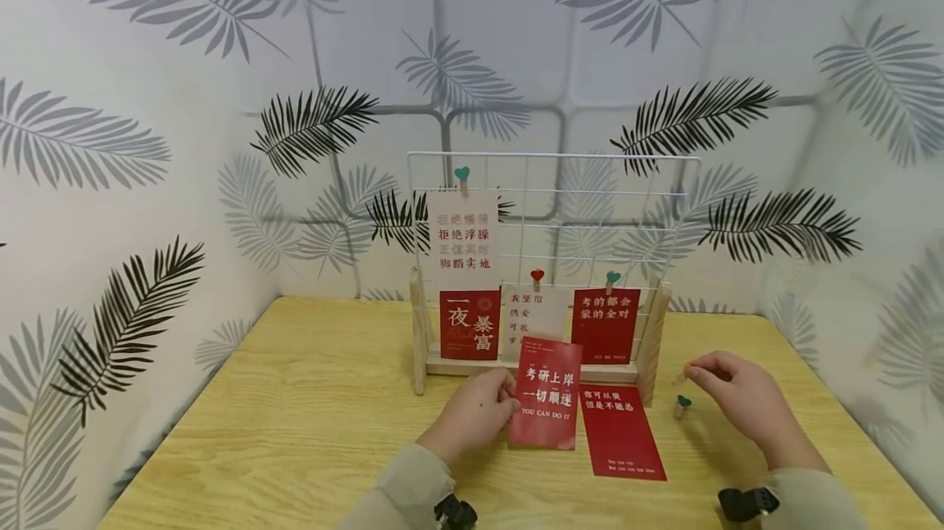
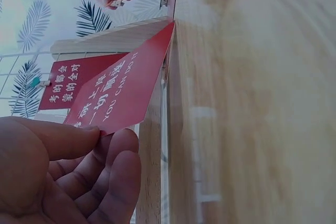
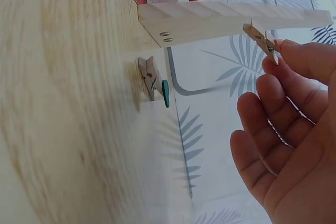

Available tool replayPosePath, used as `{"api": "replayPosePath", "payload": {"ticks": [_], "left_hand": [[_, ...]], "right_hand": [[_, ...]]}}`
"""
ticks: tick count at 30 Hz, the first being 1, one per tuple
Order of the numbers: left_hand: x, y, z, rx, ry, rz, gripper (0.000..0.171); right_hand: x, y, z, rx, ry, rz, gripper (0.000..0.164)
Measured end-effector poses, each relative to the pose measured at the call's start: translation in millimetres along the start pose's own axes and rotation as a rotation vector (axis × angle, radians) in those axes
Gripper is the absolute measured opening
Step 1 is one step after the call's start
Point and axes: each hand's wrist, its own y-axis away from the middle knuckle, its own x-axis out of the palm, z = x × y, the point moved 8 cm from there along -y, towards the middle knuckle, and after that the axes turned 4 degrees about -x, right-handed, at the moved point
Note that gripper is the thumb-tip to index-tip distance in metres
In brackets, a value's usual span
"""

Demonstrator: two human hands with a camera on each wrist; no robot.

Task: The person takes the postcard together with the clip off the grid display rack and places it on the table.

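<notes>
My left hand (image 1: 475, 414) pinches a red card (image 1: 547, 399) with white lettering by its left edge, in front of the white wire grid rack (image 1: 553, 155). In the left wrist view thumb and forefinger grip the edge of that card (image 2: 128, 85). Between thumb and forefinger, my right hand (image 1: 745, 399) holds a small wooden clothespin (image 3: 261, 42) above the table, right of the rack. Below it on the table lies another clothespin (image 3: 149, 76) with a green heart (image 1: 684, 401). A second red card (image 1: 623, 436) lies flat beside the held one.
Cards hang on the rack by heart clothespins: a tall white card (image 1: 465, 239), a white card (image 1: 556, 313) partly hidden by the held one, and a red card (image 1: 606, 325). Another red card (image 1: 469, 325) stands at lower left. Wooden feet (image 1: 418, 333) support the rack.
</notes>
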Motion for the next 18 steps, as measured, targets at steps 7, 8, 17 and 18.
{"api": "replayPosePath", "payload": {"ticks": [7, 8, 17, 18], "left_hand": [[3.8, 0.5, 4.0, -0.027, -0.037, 0.018, 0.01], [4.3, 0.6, 4.9, -0.028, -0.044, 0.017, 0.011], [6.3, 2.6, 9.1, -0.053, -0.06, 0.044, 0.016], [6.6, 2.7, 8.9, -0.054, -0.054, 0.048, 0.016]], "right_hand": [[7, 1, -23, 0.062, -0.01, 0.083, 0.042], [8, 1, -26, 0.064, -0.01, 0.094, 0.042], [13, -2, -42, 0.096, -0.039, 0.158, 0.043], [13, -2, -42, 0.093, -0.032, 0.157, 0.043]]}}
